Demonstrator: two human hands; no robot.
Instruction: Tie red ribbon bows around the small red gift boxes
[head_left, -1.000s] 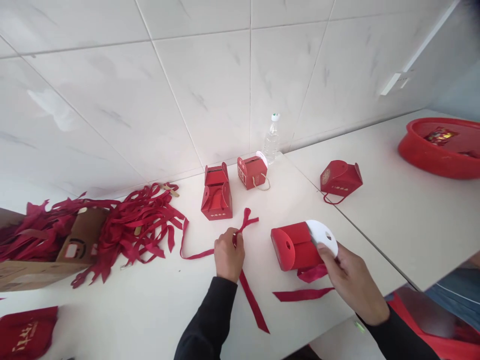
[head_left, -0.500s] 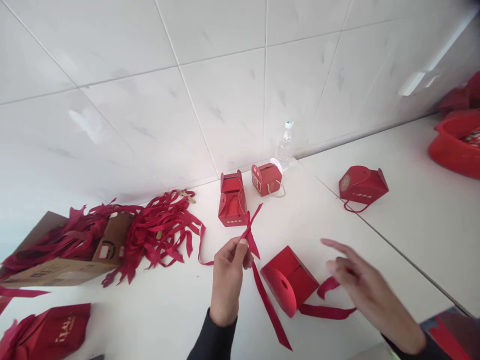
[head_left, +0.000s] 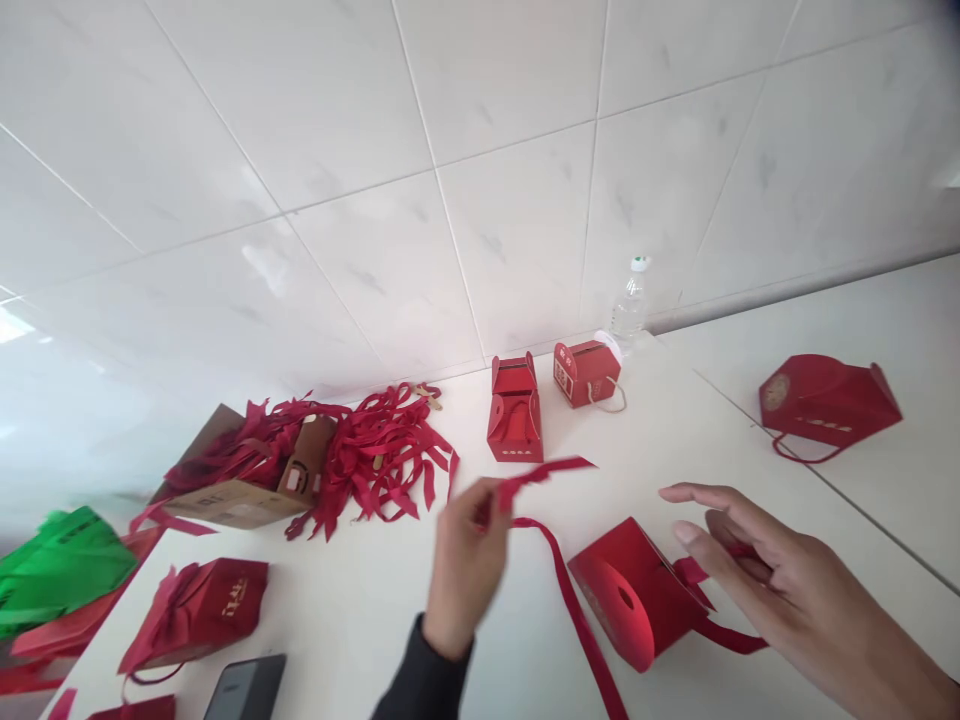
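Note:
My left hand [head_left: 469, 560] is closed around a red ribbon [head_left: 551, 472], whose short end points right; it is slightly blurred. A long tail of red ribbon [head_left: 568, 580] curves down from beside this hand to the lower edge. Right of that tail, a red gift box [head_left: 634, 590] lies tilted on the table, with an oval hole in its rounded flap. My right hand [head_left: 772, 575] hovers just right of the box, index finger and thumb apart, other fingers curled. Another strip of red ribbon [head_left: 727, 635] runs from the box toward this hand; some red shows behind its fingers.
On the white table [head_left: 375, 610], a cardboard box [head_left: 240, 508] overflows with ribbons [head_left: 382, 450]. An open red box [head_left: 516, 425], a small handled box [head_left: 589, 373] and a bottle [head_left: 630, 305] stand by the wall. Another red box [head_left: 829, 405], a bow-tied box [head_left: 214, 610] and a phone [head_left: 246, 688] lie around.
The view has swung left, bringing a green bag and the phone into sight. My left hand has turned, and its ribbon now points right. My right hand has come closer to the tilted box.

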